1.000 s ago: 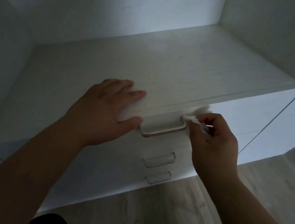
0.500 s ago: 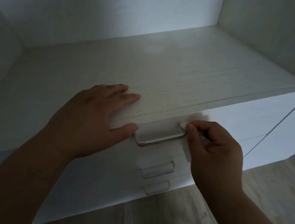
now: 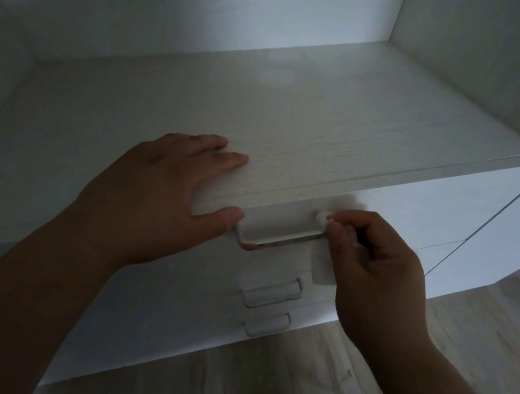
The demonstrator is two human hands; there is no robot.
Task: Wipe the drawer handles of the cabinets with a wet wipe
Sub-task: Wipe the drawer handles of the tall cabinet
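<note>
Dim light. The head view looks down on a white cabinet [image 3: 333, 123].

Left hand [image 3: 162, 197]: lies flat on the cabinet's top board, at about 9 o'clock of frame centre. Fingers are straight and point toward 2 o'clock. The thumb tip sits at the board's front edge, just beside the left end of the top drawer handle [image 3: 279, 239]. This hand holds nothing.

Right hand [image 3: 379, 278]: at 4 o'clock of centre, fingers curled, thumb and forefinger pinching the wet wipe [image 3: 322, 216].

Wipe: a small white wad against the right end of the top handle, at 3 o'clock of the left thumb. A pale flap appears to hang below the right thumb against the drawer front, but it is too blurred to be sure.

Top handle: a metal bar, bare from its left bend to the right hand.

The second handle [image 3: 271, 293] and third handle [image 3: 266, 327] stack at 6 o'clock of the top one, both untouched. A pale wood-grain floor [image 3: 254, 385] fills the lower frame.
</note>
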